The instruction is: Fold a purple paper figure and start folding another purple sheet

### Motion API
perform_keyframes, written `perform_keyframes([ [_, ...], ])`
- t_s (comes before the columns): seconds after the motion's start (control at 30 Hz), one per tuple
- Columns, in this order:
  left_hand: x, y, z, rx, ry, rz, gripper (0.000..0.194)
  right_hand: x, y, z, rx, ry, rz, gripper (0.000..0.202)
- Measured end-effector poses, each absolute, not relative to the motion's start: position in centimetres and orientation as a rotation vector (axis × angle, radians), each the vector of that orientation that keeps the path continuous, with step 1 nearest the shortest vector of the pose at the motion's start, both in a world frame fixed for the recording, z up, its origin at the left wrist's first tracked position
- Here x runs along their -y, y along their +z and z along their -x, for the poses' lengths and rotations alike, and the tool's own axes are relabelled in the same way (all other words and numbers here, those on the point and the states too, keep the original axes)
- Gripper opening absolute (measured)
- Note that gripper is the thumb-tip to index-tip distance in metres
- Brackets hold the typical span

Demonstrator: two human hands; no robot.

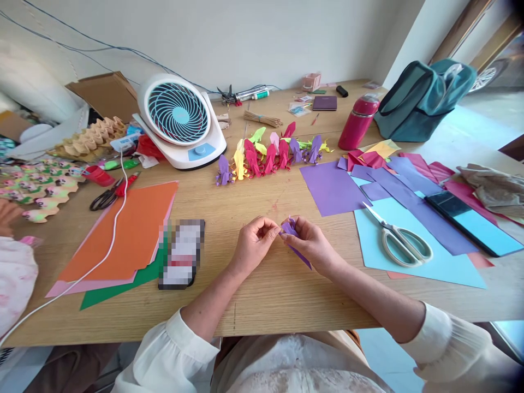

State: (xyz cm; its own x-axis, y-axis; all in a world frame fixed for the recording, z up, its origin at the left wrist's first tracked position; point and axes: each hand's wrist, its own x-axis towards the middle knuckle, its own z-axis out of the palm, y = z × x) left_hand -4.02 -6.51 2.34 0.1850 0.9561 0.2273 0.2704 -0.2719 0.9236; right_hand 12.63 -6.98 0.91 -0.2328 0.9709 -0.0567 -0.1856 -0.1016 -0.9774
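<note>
A small folded purple paper figure [302, 256] is held between my hands above the table, its narrow pointed end slanting down to the right. My right hand [313, 243] is closed around its upper part, and the fingers hide much of the folding. My left hand [257, 240] pinches a small tip at the figure's left side with thumb and forefinger. Beyond my hands stand several finished folded paper figures [270, 158] in red, purple, yellow, green and pink.
Right: purple paper [335, 188], a light blue sheet [434, 267], scissors [405, 243], a dark phone [470, 221], a red bottle [359, 123] and a teal bag [421, 103]. Left: a pixelated phone [182, 254], orange sheets [123, 234], a white cable [110, 243] and a fan [180, 117]. Another person's hand [9, 215] shows far left.
</note>
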Motion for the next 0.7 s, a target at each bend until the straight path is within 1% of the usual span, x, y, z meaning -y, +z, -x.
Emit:
perform_keyframes([
  [0.23, 6.7, 1.99, 3.56, -1.137, 1.127, -1.514, 0.024, 6.89, 0.07, -12.37, 1.18, 1.503, 0.948, 0.032],
  [0.5, 6.19, 1.5, 3.67, -1.046, 1.101, -1.129, 0.032, 6.59, 0.49, -12.3, 1.1, 1.541, 0.941, 0.044],
  [0.6, 6.25, 1.5, 3.71, -1.076, 1.113, -1.103, 0.034, 6.5, 0.6, -12.37, 1.068, 1.509, 0.972, 0.047],
  [0.7, 6.59, 1.48, 3.29, -1.084, 1.038, -1.137, 0.033, 6.36, 0.35, -12.44, 1.025, 1.447, 0.999, 0.049],
])
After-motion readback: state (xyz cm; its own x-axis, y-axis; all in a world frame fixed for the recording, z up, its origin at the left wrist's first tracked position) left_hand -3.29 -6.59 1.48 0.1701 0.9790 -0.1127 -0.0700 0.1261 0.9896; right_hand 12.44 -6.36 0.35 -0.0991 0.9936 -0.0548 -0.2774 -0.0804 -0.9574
